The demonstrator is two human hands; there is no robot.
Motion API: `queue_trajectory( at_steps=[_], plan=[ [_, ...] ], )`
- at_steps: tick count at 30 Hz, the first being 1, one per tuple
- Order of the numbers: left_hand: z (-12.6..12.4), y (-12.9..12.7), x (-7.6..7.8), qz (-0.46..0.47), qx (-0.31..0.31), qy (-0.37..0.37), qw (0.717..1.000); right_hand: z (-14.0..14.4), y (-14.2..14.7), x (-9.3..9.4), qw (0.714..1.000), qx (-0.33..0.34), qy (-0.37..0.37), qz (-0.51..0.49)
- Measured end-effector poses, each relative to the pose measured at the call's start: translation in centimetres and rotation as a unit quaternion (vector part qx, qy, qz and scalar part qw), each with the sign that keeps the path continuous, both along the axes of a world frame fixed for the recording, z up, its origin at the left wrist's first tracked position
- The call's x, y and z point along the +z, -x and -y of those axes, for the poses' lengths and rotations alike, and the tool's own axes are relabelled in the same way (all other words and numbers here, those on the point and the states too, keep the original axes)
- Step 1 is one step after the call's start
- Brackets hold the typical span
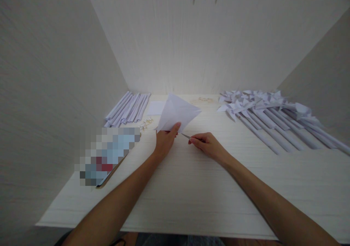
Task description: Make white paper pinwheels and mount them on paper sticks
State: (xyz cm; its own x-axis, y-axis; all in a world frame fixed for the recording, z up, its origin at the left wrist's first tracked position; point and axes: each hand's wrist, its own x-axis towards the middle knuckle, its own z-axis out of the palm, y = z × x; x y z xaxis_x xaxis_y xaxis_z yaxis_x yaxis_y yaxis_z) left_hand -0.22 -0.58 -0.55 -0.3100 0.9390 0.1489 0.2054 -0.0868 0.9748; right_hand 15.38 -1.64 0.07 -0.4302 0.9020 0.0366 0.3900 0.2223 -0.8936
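Note:
My left hand [166, 140] grips a square sheet of white paper [177, 111] by its near edge, thumb on top and fingers underneath. The sheet is tilted up above the table, and faint creases cross it. In my right hand [205, 144], a slim grey metal tool [185, 136] is pinched between thumb and fingers. Its thin end points left, close to the paper's lower edge beside my left hand. Whether the tip touches the paper is hard to see, and the rest of the tool is hidden in the hand.
Rolled paper tubes [127, 109] lie at the back left, beside flat white paper [155, 108] and small pale pieces [146, 123]. A blurred-out flat object [117, 151] lies at left. Several paper pinwheels on paper sticks [262, 111] are piled at right. Walls enclose the table [191, 195].

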Motion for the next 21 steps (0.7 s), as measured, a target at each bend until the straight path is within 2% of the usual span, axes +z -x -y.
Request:
queue_trajectory(
  at_steps=[6, 14, 17, 21],
  plan=[
    [-0.15, 0.1, -0.3, -0.005, -0.004, -0.004, 1.0, 0.05, -0.06, -0.18, 1.0, 0.002, -0.016, 0.006],
    [-0.3, -0.03, -0.08, 0.032, 0.013, -0.011, 0.999, 0.15, -0.03, 0.03, 1.0, 0.007, -0.002, -0.01],
    [-0.4, -0.13, 0.1, 0.095, 0.021, -0.018, 0.995, 0.32, 0.1, 0.2, 0.997, -0.029, 0.027, -0.071],
    [-0.08, -0.76, 0.38, 0.196, 0.0, -0.013, 0.981, 0.37, 0.43, -0.07, 0.969, -0.141, 0.05, -0.197]
  ],
)
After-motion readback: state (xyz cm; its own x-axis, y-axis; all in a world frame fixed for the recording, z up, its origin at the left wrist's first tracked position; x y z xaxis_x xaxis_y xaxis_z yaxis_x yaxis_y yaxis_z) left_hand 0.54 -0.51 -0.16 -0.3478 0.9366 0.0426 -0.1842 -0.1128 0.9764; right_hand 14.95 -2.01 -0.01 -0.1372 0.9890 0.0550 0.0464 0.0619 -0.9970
